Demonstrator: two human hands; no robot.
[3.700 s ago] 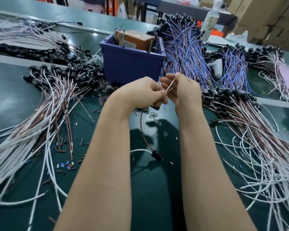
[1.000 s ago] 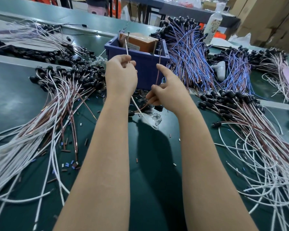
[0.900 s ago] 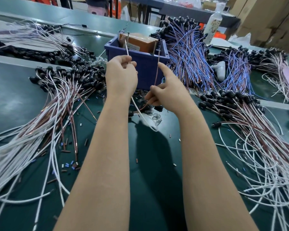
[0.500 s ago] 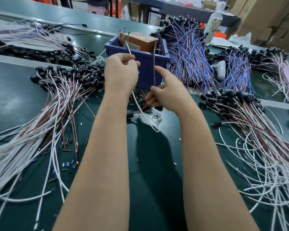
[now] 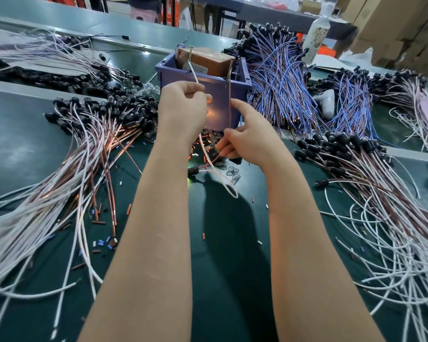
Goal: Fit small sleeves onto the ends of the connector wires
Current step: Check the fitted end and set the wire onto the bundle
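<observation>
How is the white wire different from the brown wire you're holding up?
The white wire is pale and leans to the left; the brown wire is coppery and stands almost straight up. The left hand pinches the white wire; the right hand holds the brown wire. Both are thin and rise in front of the purple bin.

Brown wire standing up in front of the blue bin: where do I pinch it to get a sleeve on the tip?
Pinch the brown wire just below its top end, coming from the near side. It stands almost upright and the right hand holds it only at the bottom, so the long free length would likely flex. The blue bin blocks the far side.
</observation>
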